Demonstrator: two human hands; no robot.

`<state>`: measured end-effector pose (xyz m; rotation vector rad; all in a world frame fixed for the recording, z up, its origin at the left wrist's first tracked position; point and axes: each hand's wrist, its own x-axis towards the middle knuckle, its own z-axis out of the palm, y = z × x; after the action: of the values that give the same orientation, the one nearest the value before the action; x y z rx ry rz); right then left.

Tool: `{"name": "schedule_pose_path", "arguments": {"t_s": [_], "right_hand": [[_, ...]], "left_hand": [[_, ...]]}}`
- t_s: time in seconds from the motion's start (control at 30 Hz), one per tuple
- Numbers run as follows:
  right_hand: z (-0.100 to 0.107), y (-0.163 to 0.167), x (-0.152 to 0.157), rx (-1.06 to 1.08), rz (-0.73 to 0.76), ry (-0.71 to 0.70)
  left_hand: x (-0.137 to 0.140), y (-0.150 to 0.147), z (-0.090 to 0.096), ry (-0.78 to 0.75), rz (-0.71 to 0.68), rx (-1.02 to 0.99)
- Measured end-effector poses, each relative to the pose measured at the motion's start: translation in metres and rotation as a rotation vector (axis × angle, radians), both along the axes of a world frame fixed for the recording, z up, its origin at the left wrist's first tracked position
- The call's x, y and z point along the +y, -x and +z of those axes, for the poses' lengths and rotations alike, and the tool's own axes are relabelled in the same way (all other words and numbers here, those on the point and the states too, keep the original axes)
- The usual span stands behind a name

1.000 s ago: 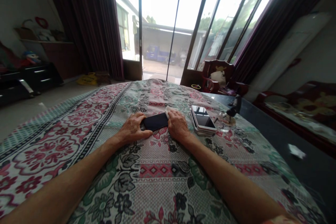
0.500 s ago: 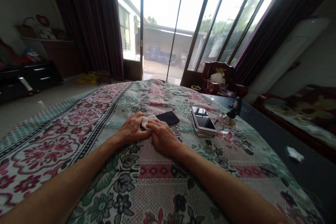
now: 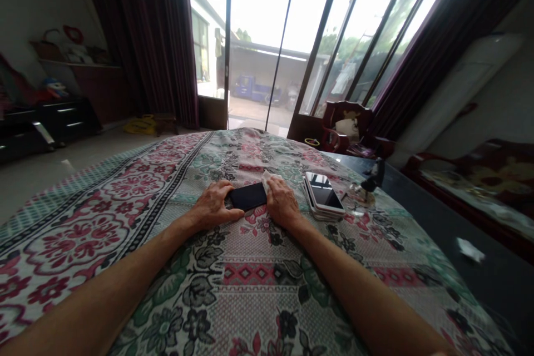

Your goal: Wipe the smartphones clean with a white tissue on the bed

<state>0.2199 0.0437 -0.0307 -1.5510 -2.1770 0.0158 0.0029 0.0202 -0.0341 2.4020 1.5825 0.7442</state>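
A black smartphone (image 3: pixel 248 196) lies screen up on the patterned tablecloth (image 3: pixel 250 311). My left hand (image 3: pixel 213 204) grips its left end, thumb along the near edge and fingers at the far side. At the other end, my right hand (image 3: pixel 282 200) presses a white tissue (image 3: pixel 269 176) against the phone, fingers closed over it. Most of the tissue is hidden under those fingers. Just right of that hand is a stack of phones (image 3: pixel 323 192), the top one white-framed with a dark, reflecting screen.
Beyond the stack stands a small dark object on a clear round base (image 3: pixel 367 192). A crumpled white tissue (image 3: pixel 470 249) lies on the dark surface (image 3: pixel 442 217) at the right. Wooden chairs (image 3: pixel 346 122) and glass doors are behind the table.
My right hand has slid with the tissue from the phone's left end to its right end, uncovering the screen. My left hand stays at the left end.
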Motion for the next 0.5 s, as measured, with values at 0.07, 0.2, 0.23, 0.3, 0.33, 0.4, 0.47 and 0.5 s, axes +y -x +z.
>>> {"name": "schedule_pose_path", "arguments": {"t_s": [0.07,0.2,0.23,0.3,0.33,0.4,0.47,0.5], "right_hand": [[-0.001,-0.001,-0.001,-0.002,-0.085,0.008],[-0.003,0.001,-0.007,-0.027,-0.127,0.0],[-0.003,0.002,-0.01,-0.038,-0.107,-0.003],[-0.002,0.008,-0.017,-0.059,-0.035,-0.007],[-0.001,0.011,-0.021,-0.066,0.009,-0.008],[0.0,0.019,-0.029,-0.067,0.103,-0.007],[0.001,0.026,-0.035,-0.05,0.228,-0.006],[0.002,0.029,-0.037,-0.033,0.301,-0.007]], "left_hand": [[0.0,0.0,0.0,0.01,0.001,0.003],[0.001,-0.001,-0.002,-0.002,-0.002,-0.019],[0.001,-0.001,-0.002,-0.009,-0.002,-0.026],[0.002,-0.001,-0.003,-0.014,-0.003,-0.035],[0.002,-0.001,-0.003,-0.014,-0.003,-0.038],[0.003,-0.001,-0.004,-0.017,-0.004,-0.042],[0.003,0.0,-0.006,-0.029,-0.008,-0.047],[0.003,0.0,-0.006,-0.037,-0.012,-0.05]]}}
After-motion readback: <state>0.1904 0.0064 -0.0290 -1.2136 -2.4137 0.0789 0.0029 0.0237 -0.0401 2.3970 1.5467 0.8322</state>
